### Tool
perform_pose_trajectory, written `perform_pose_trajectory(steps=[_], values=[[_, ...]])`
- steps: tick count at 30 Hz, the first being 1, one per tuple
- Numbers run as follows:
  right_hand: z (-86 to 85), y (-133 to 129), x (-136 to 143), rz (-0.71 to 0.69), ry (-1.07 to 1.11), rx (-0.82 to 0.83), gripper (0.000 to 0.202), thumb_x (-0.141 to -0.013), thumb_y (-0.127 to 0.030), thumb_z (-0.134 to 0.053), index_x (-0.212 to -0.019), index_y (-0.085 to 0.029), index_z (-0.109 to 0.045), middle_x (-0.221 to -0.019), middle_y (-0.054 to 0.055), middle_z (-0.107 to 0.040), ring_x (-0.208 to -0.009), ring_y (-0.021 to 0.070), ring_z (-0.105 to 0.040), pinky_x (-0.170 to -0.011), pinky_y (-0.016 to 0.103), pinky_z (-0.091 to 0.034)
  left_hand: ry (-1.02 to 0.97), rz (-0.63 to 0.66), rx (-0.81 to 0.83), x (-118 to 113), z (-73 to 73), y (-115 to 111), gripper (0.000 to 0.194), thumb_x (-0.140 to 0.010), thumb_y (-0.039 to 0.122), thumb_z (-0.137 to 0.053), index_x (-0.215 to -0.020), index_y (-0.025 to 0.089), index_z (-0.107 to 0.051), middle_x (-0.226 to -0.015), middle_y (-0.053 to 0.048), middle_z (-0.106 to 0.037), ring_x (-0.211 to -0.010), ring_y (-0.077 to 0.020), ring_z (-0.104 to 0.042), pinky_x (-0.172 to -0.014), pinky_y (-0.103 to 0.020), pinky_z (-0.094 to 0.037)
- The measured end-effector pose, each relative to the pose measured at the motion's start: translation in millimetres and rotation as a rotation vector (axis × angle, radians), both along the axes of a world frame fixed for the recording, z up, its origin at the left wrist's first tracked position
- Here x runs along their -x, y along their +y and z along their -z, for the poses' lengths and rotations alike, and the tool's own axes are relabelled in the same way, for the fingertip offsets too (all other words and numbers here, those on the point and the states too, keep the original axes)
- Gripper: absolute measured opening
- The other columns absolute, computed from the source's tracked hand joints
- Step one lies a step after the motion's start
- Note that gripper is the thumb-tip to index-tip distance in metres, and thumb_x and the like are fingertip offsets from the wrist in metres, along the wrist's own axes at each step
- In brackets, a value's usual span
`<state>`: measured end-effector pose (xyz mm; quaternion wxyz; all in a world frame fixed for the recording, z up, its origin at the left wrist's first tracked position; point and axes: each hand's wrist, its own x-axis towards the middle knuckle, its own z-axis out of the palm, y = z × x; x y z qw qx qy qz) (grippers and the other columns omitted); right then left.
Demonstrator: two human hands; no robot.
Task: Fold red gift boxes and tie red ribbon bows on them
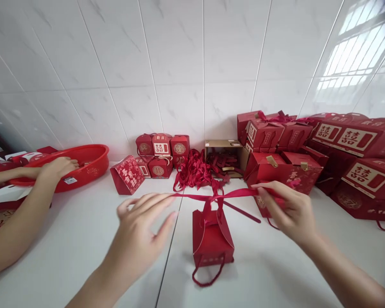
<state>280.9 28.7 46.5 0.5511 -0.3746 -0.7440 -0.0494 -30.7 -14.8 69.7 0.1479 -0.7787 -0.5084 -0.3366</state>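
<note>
Head view: the left hand point(141, 224) is holding one red ribbon point(240, 193) at its fingertips, thumb spread wide, exact grip unclear; the right hand point(291, 209) is pinching it between closed thumb and forefinger. It is crossing above one small red box point(213, 244), standing forward of the table's point(83, 239) back edge. Leftward, a co-worker's two arms point(28, 214) are extending over one red basket point(93, 173).

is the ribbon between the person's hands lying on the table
No, the ribbon stretches between the left hand and the right hand, raised above the small red box.
</note>
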Motion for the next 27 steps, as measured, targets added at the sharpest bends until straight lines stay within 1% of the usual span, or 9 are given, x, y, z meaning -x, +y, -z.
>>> perform_pose_trajectory(steps=[5, 8, 10, 12, 14, 17, 20, 23, 27], values=[[60.6, -23.4, -71.2, 0.189, -0.093, 0.502, 0.025, -0.089, -0.04, -0.055, -0.08, -0.021, -0.069, -0.067, 0.005, -0.071, -0.055, 0.019, -0.062, -0.044, 0.028, -0.046, -0.027, -0.248, 0.4, 76.7, 75.6, -24.3, 0.027, -0.082, 0.044, -0.058, -0.101, 0.03, -0.071, -0.107, -0.006, -0.076, -0.092, -0.0312, -0.071, -0.089, -0.046, -0.043], [82.6, -25.9, -77.8, 0.136, -0.14, 0.701, 0.031, -0.09, -0.046, -0.054, -0.097, -0.021, -0.07, -0.091, 0.01, -0.074, -0.077, 0.0251, -0.069, -0.055, 0.032, -0.054, -0.107, -0.2, 0.608, 83.8, 95.9, -33.7, 0.028, -0.079, 0.049, -0.062, -0.096, 0.029, -0.072, -0.109, -0.008, -0.075, -0.1, -0.0329, -0.069, -0.087, -0.045, -0.049], [82.4, -22.7, -64.7, 0.131, -0.13, 0.662, 0.039, -0.089, -0.048, -0.056, -0.115, -0.021, -0.064, -0.114, 0.013, -0.069, -0.097, 0.0288, -0.067, -0.068, 0.036, -0.057, -0.152, -0.16, 0.618, 70.4, 91.0, -30.4, 0.025, -0.079, 0.049, -0.062, -0.091, 0.028, -0.07, -0.119, -0.009, -0.07, -0.116, -0.0349, -0.061, -0.094, -0.048, -0.047], [72.4, -18.0, -43.0, 0.103, -0.097, 0.624, 0.041, -0.091, -0.049, -0.053, -0.12, -0.021, -0.06, -0.122, 0.014, -0.064, -0.105, 0.0287, -0.063, -0.07, 0.036, -0.057, -0.241, -0.137, 0.559, 49.6, 77.1, -19.7, 0.021, -0.082, 0.045, -0.059, -0.087, 0.027, -0.067, -0.128, -0.009, -0.063, -0.126, -0.0347, -0.052, -0.102, -0.05, -0.042], [58.8, -13.6, -18.1, -0.009, -0.08, 0.674, 0.035, -0.095, -0.049, -0.044, -0.108, -0.021, -0.062, -0.111, 0.013, -0.066, -0.095, 0.025, -0.064, -0.06, 0.031, -0.055, -0.401, -0.069, 0.555, 26.8, 62.2, -5.3, 0.018, -0.085, 0.042, -0.056, -0.089, 0.025, -0.062, -0.124, -0.008, -0.062, -0.123, -0.031, -0.054, -0.104, -0.048, -0.04], [45.7, -7.9, 16.2, -0.212, -0.11, 0.807, 0.035, -0.097, -0.05, -0.04, -0.088, -0.021, -0.058, -0.087, 0.008, -0.066, -0.077, 0.0194, -0.061, -0.055, 0.027, -0.049, -0.621, 0.126, 0.713, -4.0, 50.3, 13.8, 0.017, -0.086, 0.039, -0.057, -0.091, 0.023, -0.058, -0.104, -0.006, -0.063, -0.107, -0.0246, -0.06, -0.1, -0.04, -0.043], [47.1, -3.5, 38.2, -0.363, -0.073, 0.944, 0.035, -0.095, -0.054, -0.045, -0.082, -0.022, -0.046, -0.077, 0.001, -0.06, -0.067, 0.0151, -0.056, -0.057, 0.027, -0.046, -0.73, 0.248, 0.873, -25.7, 52.0, 22.6, 0.017, -0.082, 0.035, -0.061, -0.087, 0.022, -0.051, -0.094, -0.003, -0.058, -0.093, -0.0205, -0.061, -0.085, -0.034, -0.049], [52.3, -3.5, 46.1, -0.46, 0.037, 1.076, 0.037, -0.093, -0.058, -0.046, -0.084, -0.023, -0.04, -0.079, -0.001, -0.056, -0.06, 0.0118, -0.052, -0.052, 0.024, -0.044, -0.785, 0.245, 0.923, -35.7, 56.8, 23.6, 0.02, -0.08, 0.032, -0.063, -0.085, 0.022, -0.047, -0.094, -0.001, -0.055, -0.085, -0.0179, -0.058, -0.074, -0.029, -0.049], [43.9, -10.7, 47.5, -0.429, 0.026, 1.017, 0.047, -0.085, -0.053, -0.063, -0.117, -0.023, -0.044, -0.084, 0.0, -0.062, -0.066, 0.0138, -0.056, -0.059, 0.026, -0.047, -0.801, 0.249, 0.93, -36.6, 56.6, 23.0, 0.02, -0.081, 0.032, -0.062, -0.085, 0.022, -0.045, -0.093, 0.0, -0.052, -0.08, -0.016, -0.055, -0.068, -0.027, -0.047]])
